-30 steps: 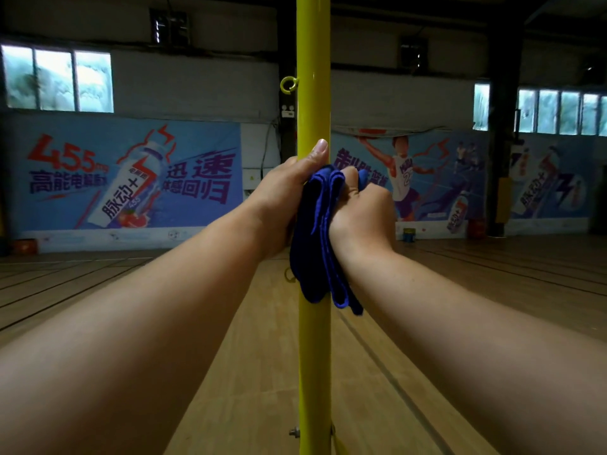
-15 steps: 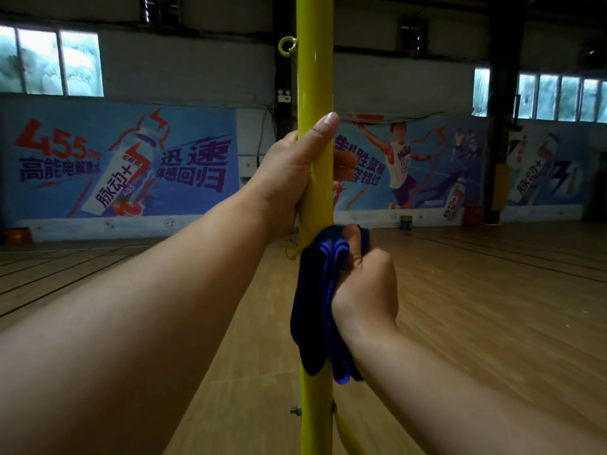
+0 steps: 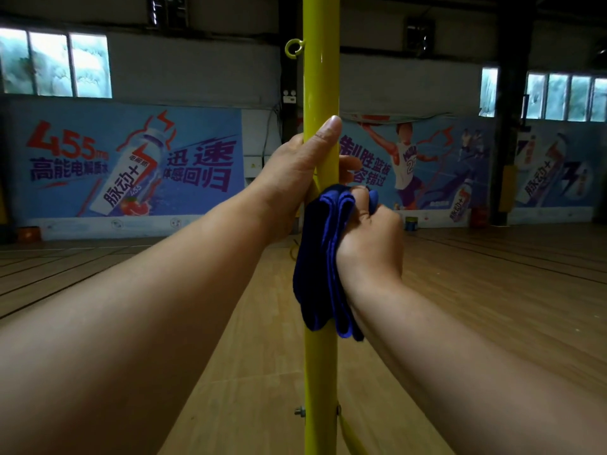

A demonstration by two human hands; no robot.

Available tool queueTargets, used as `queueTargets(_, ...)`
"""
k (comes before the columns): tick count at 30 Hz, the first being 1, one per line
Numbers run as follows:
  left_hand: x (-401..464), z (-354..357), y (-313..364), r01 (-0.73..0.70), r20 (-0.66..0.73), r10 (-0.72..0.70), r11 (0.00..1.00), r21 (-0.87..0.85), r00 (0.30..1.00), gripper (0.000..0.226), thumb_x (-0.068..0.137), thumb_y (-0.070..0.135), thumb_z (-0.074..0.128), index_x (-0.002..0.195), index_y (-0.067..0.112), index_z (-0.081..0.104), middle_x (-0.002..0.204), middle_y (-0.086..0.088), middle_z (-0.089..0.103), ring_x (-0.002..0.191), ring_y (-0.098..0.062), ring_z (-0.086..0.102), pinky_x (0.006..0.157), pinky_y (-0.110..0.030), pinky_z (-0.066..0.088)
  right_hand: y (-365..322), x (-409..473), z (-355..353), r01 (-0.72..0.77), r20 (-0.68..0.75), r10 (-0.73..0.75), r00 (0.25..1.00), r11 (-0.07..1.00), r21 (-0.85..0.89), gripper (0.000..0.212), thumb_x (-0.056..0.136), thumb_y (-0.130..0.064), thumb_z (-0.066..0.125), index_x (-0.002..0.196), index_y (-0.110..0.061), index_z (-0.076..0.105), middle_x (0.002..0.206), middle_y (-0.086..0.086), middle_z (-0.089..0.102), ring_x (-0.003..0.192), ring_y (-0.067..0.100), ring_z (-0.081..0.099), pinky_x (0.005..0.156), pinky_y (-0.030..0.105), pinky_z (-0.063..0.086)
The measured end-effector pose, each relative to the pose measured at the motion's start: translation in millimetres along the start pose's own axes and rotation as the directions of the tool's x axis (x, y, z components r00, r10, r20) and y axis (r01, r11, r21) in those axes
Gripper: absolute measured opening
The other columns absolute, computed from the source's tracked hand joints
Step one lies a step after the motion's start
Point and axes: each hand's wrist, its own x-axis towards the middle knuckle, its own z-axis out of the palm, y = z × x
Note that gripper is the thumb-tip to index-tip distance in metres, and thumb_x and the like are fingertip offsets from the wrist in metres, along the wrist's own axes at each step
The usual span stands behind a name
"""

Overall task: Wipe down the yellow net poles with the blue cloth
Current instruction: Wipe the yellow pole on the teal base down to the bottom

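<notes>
Gym; right hand [image 3: 369, 238] gripping cloth [image 3: 320, 267]

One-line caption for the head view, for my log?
Left hand grips the yellow pole; right hand presses the blue cloth against it.

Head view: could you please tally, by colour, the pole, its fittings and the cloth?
Yellow: 2, the pole and its ring hook
Blue: 1, the cloth
Grey metal: 1, the bolt
Total: 4
</notes>
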Motion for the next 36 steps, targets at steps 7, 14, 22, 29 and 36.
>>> queueTargets(7,-12,2,-29,-0.010,-0.013,0.009,1.000,-0.019,1.000,0.037,0.102,0.047,0.052,0.114,0.013,0.055,0.099,-0.008,0.079,0.095,-0.025,0.076,0.087,-0.036,0.062,28,-18,0,-0.036,0.017,0.036,0.999,0.999,-0.001,0.051,0.105,-0.055,0.034,0.075,-0.020,0.056,0.065,-0.004,0.057,0.064,0.021,0.056,0.065,0.035,0.041)
queueTargets(14,-28,-1,-52,0.010,0.027,-0.012,0.998,0.063,1.000,0.031,0.099,0.049,0.054,0.111,0.020,0.055,0.097,-0.002,0.080,0.090,-0.016,0.077,0.069,-0.021,0.060,63,-42,-5,-0.044,0.023,0.045,0.999,0.998,-0.044,0.051,0.103,-0.053,0.033,0.072,-0.021,0.055,0.061,-0.005,0.057,0.060,0.017,0.057,0.060,0.035,0.040)
queueTargets(22,-32,-1,-61,0.016,0.043,-0.015,1.000,-0.006,0.999,0.040,0.103,0.048,0.048,0.118,0.011,0.054,0.099,-0.003,0.080,0.093,-0.018,0.077,0.070,-0.018,0.059,90,-68,-7,-0.138,0.029,0.137,0.990,0.990,0.018,0.053,0.094,-0.061,0.033,0.066,-0.021,0.053,0.055,-0.006,0.053,0.058,0.022,0.055,0.064,0.047,0.048)
queueTargets(29,-35,1,-60,0.010,0.029,-0.011,0.999,0.031,1.000,0.042,0.105,0.048,0.044,0.119,0.009,0.054,0.098,-0.002,0.080,0.091,-0.015,0.077,0.067,-0.016,0.058,84,-62,-7,-0.162,-0.003,0.162,0.987,0.984,0.071,0.049,0.100,-0.050,0.041,0.062,-0.021,0.050,0.046,-0.010,0.050,0.054,0.019,0.050,0.062,0.039,0.041)
queueTargets(36,-36,1,-59,0.011,0.011,-0.011,1.000,0.004,1.000,0.038,0.104,0.046,0.048,0.112,0.012,0.061,0.085,0.005,0.079,0.082,-0.009,0.075,0.070,-0.017,0.056,47,-26,-2,-0.046,-0.048,0.051,0.998,0.993,0.107,0.051,0.105,-0.047,0.046,0.064,-0.017,0.056,0.053,-0.008,0.058,0.057,0.014,0.052,0.063,0.036,0.041)
